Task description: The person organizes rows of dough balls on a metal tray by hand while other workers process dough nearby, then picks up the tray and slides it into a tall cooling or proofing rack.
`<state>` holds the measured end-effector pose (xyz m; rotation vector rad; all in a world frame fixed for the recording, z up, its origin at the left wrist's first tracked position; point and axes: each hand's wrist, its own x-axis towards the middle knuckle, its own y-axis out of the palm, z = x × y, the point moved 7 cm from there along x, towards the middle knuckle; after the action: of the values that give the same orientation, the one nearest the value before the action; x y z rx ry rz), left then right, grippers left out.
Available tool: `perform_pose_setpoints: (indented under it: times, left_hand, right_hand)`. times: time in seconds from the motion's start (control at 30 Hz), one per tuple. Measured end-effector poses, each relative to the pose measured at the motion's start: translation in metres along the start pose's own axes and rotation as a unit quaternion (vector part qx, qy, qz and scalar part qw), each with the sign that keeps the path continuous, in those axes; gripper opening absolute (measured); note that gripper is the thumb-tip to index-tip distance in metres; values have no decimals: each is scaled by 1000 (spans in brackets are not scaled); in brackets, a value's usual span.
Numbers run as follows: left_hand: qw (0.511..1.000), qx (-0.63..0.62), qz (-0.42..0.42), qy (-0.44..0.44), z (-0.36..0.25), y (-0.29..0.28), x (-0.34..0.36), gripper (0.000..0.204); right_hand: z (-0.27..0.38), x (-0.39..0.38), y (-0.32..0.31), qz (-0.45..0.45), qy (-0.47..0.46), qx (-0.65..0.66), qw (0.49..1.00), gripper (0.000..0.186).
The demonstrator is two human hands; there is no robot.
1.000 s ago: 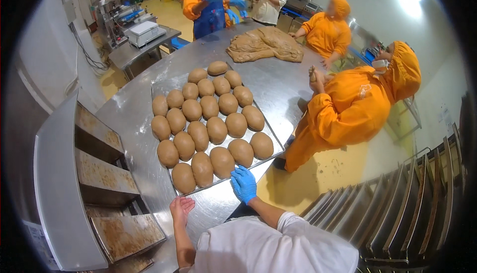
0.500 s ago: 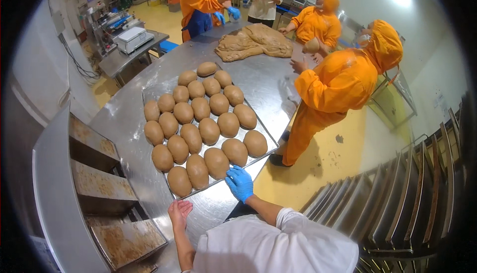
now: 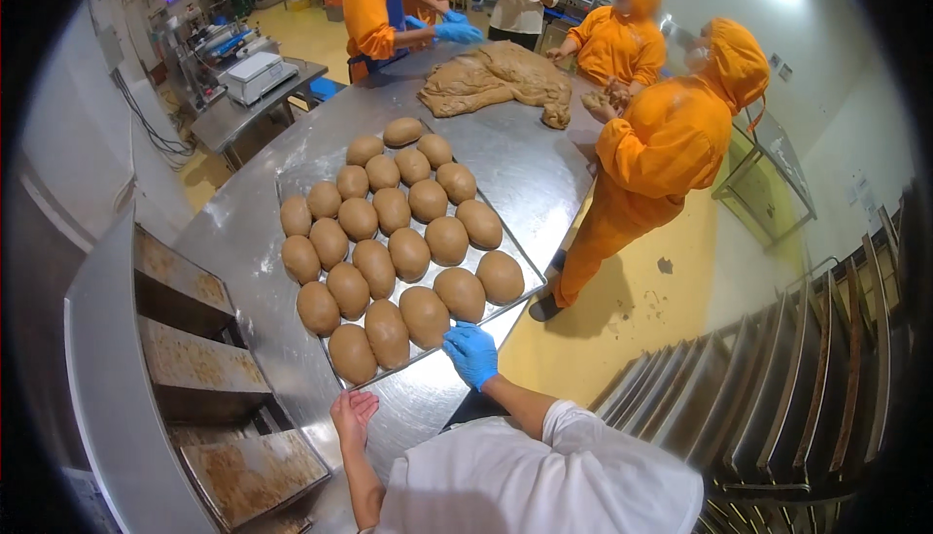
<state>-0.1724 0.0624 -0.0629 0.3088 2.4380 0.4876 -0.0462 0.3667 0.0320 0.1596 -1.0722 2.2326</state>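
Note:
A metal tray (image 3: pixel 528 279) on the steel table holds rows of smooth brown dough balls (image 3: pixel 425 316). My right hand (image 3: pixel 471 354), in a blue glove, has its fingers bent over the tray's near rim, beside the front dough balls. Bare and palm up, my left hand (image 3: pixel 354 415) lies at the tray's near left corner, fingers stretched out and slightly curved. Its fingertips are close to the rim; whether they press on it is hard to see.
A large dough mass (image 3: pixel 496 84) lies on the far side of the steel table (image 3: pixel 228 252). Co-workers in orange (image 3: pixel 671 150) stand around it. Stained metal pans (image 3: pixel 251 476) stack at the left, a rack of trays (image 3: pixel 777 388) stands at the right, and a scale (image 3: pixel 257 77) sits behind.
My hands and the tray have barely moved. The nearest orange-clad co-worker's hands have shifted with a dough piece, and part of the large dough mass now hangs farther toward its right.

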Motion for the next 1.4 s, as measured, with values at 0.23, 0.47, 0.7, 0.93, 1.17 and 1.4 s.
perform_pose_setpoints:
  times: [0.23,0.47,0.7,0.93,1.17,1.4]
  left_hand:
    - [1000,1,0,1,-2,1,-1,38]
    - [1000,8,0,5,-2,2,-1,39]
    - [1000,8,-9,-4,-2,2,-2,38]
    - [1000,11,-6,-1,-2,0,-1,38]
    - [1000,4,0,0,1,-2,2,38]
    - [1000,11,-2,-1,1,-1,2,38]
  right_hand:
    - [9,5,-12,-64,17,9,998,16]
    - [12,5,-9,-40,-65,-29,997,16]
    - [27,6,-15,-28,-103,-67,992,18]
    - [35,9,-19,-23,-132,-83,988,18]
    - [28,7,-14,-30,-124,-80,989,18]
    - [27,6,-15,-38,-125,-68,989,17]
